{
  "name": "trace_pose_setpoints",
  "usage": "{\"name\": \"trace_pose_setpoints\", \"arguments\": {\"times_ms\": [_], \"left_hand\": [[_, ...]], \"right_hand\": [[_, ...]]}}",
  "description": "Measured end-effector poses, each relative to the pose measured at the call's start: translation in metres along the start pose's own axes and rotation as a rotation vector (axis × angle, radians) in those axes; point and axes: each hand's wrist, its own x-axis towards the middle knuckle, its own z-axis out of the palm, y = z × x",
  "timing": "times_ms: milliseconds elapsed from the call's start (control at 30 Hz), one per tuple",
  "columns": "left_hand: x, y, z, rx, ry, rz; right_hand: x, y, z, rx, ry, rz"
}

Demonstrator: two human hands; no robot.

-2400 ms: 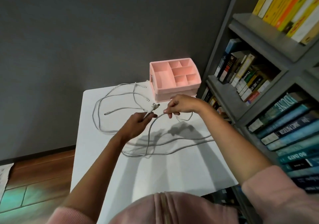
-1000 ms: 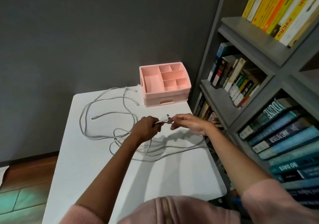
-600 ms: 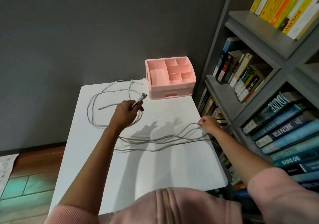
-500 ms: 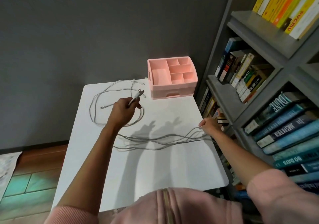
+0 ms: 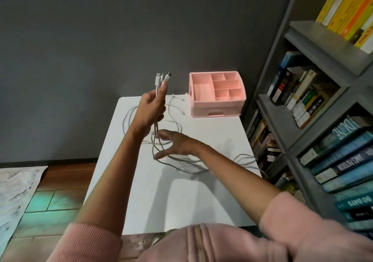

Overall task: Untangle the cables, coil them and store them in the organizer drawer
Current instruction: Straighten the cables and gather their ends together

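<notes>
Several white cables lie tangled across the white table. My left hand is raised above the table, shut on a bunch of cable ends, with their plugs sticking up above my fingers. The strands hang down from that hand to the table. My right hand is lower, fingers spread, reaching into the hanging strands just below the left hand; whether it grips any is unclear. A pink organizer with open top compartments and a shut drawer stands at the table's far right corner.
A grey bookshelf packed with books runs along the right, close to the table edge. Some cable loops hang over that right edge. A dark grey wall is behind the table. Wooden floor and a pale rug lie to the left.
My left hand has risen well above the table with the cable ends. My right hand has left the table's right edge and moved left to the strands under the left hand.
</notes>
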Motion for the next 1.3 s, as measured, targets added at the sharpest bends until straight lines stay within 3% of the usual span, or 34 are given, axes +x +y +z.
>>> {"name": "trace_pose_setpoints", "arguments": {"times_ms": [133, 367, 500, 967, 1300], "left_hand": [[-0.006, 0.01, -0.003, -0.129, 0.039, 0.024], [-0.012, 0.0, -0.01, -0.181, 0.296, 0.031], [-0.013, -0.011, -0.018, -0.225, 0.423, -0.011], [-0.027, -0.035, -0.043, -0.259, 0.644, -0.104], [-0.037, -0.049, -0.059, -0.362, 0.698, -0.154]], "right_hand": [[0.005, -0.032, 0.024, 0.114, 0.18, -0.122], [-0.019, 0.003, 0.019, 0.06, 0.307, -0.023], [-0.034, 0.028, 0.005, -0.13, 0.326, 0.125], [-0.056, 0.076, -0.012, -0.431, 0.258, 0.317], [-0.087, 0.107, -0.038, -0.581, 0.371, 0.488]]}}
